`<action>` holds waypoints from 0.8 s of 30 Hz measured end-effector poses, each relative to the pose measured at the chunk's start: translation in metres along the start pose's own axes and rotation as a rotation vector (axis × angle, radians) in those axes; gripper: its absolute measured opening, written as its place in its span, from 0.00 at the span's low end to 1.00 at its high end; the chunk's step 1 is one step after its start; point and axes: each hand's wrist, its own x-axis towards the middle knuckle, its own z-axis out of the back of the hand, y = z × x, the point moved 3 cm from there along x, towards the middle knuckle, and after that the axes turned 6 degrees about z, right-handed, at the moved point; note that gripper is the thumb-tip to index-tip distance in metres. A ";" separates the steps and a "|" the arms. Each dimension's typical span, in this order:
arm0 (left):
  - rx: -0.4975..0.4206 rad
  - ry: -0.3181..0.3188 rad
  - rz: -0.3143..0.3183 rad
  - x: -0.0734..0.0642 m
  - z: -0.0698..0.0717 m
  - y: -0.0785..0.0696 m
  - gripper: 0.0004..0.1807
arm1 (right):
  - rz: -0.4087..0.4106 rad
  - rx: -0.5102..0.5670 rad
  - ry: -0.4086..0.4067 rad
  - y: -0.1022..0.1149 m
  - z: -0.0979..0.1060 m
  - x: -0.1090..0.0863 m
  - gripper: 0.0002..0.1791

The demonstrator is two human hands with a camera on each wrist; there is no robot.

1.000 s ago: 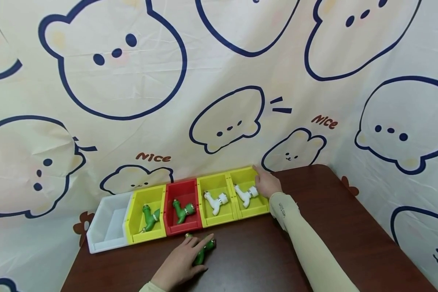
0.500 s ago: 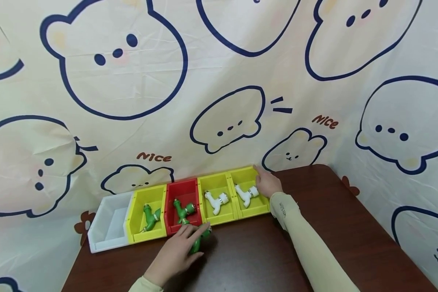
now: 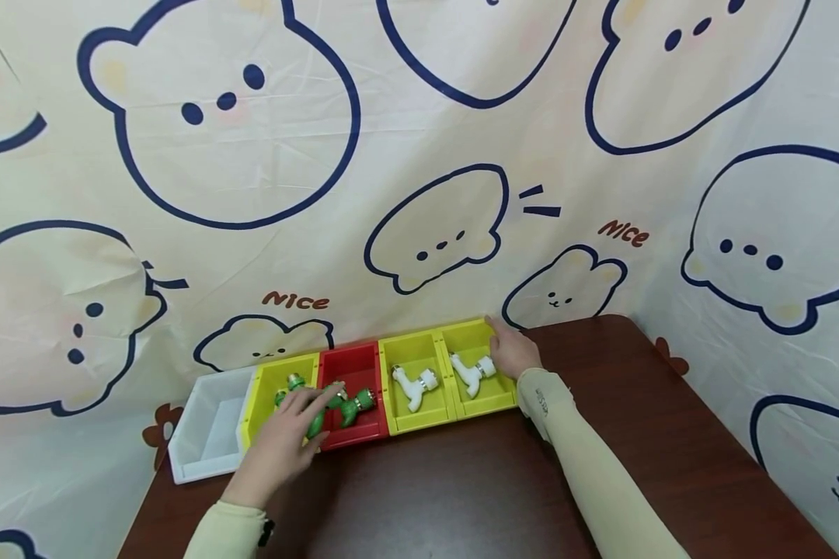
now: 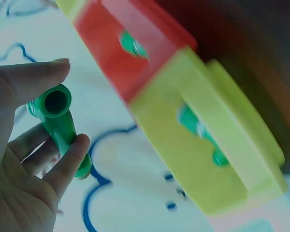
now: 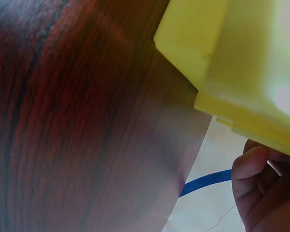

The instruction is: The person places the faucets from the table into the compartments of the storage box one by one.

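My left hand [image 3: 273,446] holds a green faucet [image 4: 62,128] between thumb and fingers, above the left yellow bin [image 3: 250,415] and the red bin [image 3: 353,353]. In the left wrist view the faucet's round open end faces the camera. Another green faucet [image 4: 200,128] lies in that yellow bin, and one more green faucet [image 3: 358,406] lies in the red bin. At the row's right end, my right hand [image 3: 513,353] grips the outer wall of the far-right yellow bin [image 3: 470,332]; its fingertips sit at the rim in the right wrist view.
White faucets [image 3: 414,387] lie one each in the two right-hand yellow bins. A white bin [image 3: 213,469] ends the row at the left. The bins stand along the back of a dark wooden table [image 3: 461,497], against a patterned cloth [image 3: 419,132].
My left hand has lifted the green faucet off the table in front of the red bin and carried it left and away from me, over the bins. The right hand has stayed put.
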 end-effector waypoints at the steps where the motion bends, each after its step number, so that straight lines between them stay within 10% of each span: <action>1: 0.002 -0.002 0.014 0.000 0.002 0.006 0.51 | -0.004 0.002 -0.002 0.000 0.000 0.000 0.29; 15: -0.003 0.005 0.202 -0.012 0.025 0.091 0.44 | -0.013 0.017 -0.002 0.000 0.001 0.000 0.29; 24: -0.048 0.147 0.377 -0.017 0.023 0.132 0.45 | -0.009 0.019 -0.010 0.000 0.000 -0.001 0.29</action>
